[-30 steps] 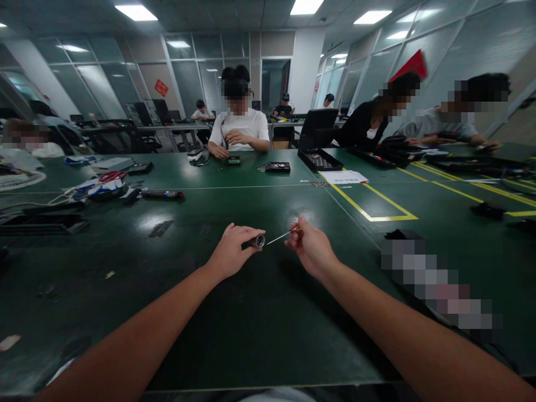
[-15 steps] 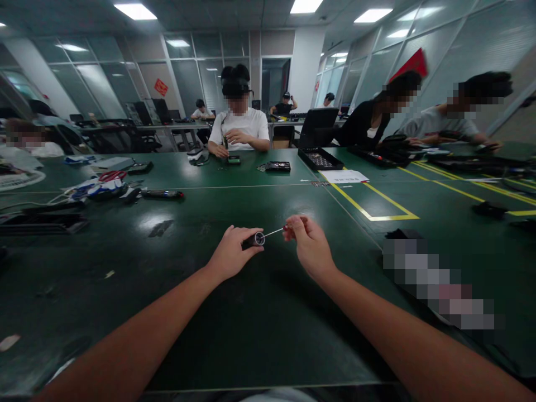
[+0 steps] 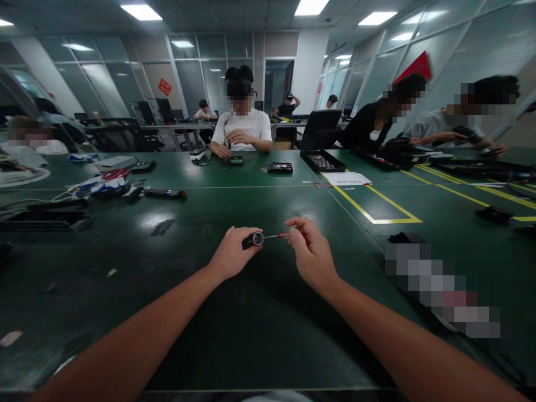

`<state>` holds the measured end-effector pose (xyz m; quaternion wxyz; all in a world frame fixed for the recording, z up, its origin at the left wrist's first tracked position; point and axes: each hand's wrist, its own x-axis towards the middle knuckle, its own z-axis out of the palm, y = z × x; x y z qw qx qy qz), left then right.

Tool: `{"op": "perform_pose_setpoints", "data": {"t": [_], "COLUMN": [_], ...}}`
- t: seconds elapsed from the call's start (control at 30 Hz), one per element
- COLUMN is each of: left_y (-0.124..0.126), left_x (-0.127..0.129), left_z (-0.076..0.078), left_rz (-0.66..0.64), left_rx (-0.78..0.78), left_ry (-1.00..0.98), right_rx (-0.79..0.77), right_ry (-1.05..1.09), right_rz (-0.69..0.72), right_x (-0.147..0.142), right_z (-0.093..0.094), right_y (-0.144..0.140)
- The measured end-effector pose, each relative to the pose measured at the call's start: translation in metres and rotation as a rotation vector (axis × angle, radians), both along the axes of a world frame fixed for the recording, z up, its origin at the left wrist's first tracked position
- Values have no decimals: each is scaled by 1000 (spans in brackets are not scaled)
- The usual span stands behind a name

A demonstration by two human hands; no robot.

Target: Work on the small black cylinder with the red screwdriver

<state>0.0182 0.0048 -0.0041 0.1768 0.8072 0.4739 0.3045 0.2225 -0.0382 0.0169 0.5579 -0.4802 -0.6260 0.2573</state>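
1. Nearest the camera, two bare forearms reach out over the green worktop.
2. The left hand has its fingers closed around a small dark cylinder, held just above the worktop with its ringed open end turned to the right.
3. The right hand pinches a thin screwdriver with a red collar between thumb and fingertips; its metal tip sits at the mouth of the cylinder.
4. The step in hand looks like working the tip into the cylinder's end; the next move would call for a steady left grip and fine alignment of the tip.
5. Farther off lie a black tray and a white paper; other people sit beyond.
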Motion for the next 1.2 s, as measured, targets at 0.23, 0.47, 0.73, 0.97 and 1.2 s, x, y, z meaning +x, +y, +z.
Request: {"op": "perform_pose_setpoints", "data": {"t": [0.23,0.47,0.73,0.97,1.2], "left_y": [-1,0,1,-1,-2], "left_x": [-1,0,-1,1,1], "left_z": [2,1,-1,3,3], "left_rz": [3,-7,-27,-19,-12], "left_rx": [-6,-1,-2,14,5], "left_ry": [8,-7,-3,31,53], "right_rx": [10,-27,-1,24,17], "right_ry": [-73,-64,-110,-50,-131], "right_rz": [-6,-43,-18,-25,-6], "right_x": [1,1,2,0,0], "right_z": [1,-1,-1,-4,-2], "right_y": [1,4,4,1,2]}}
